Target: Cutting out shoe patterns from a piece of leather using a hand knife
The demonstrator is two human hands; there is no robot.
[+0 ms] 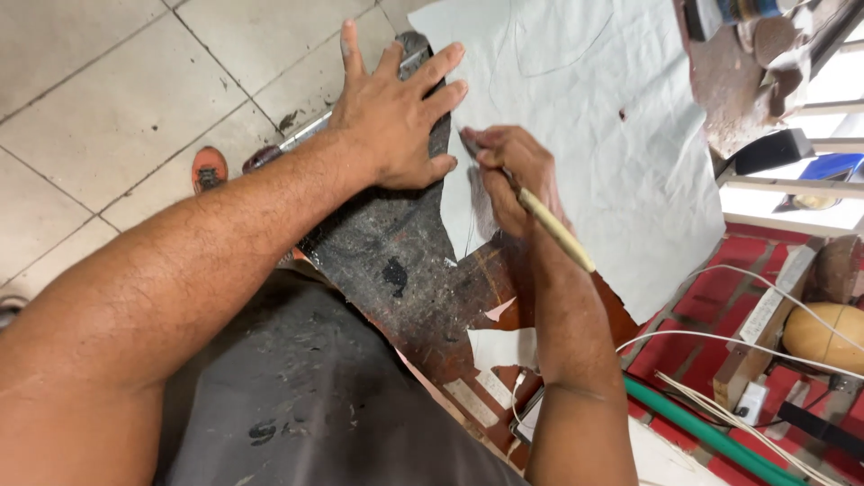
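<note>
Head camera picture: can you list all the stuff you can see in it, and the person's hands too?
Sheet: one, pale grey-white, spread over the board, curved lines drawn on it.
Work board: one, dark and worn, under the sheet.
Tool: one, pale wooden handle, tip on the sheet's edge.
Scraps: a few, white, on the board near the person.
Shoe: one, orange, on the tiled floor.
Hose: one, green, lower right.
Cords: several, white, lower right.
Rounded form: one, tan, right edge.
Left hand: spread flat, pressing the board and sheet edge.
Right hand: closed around the tool.
</note>
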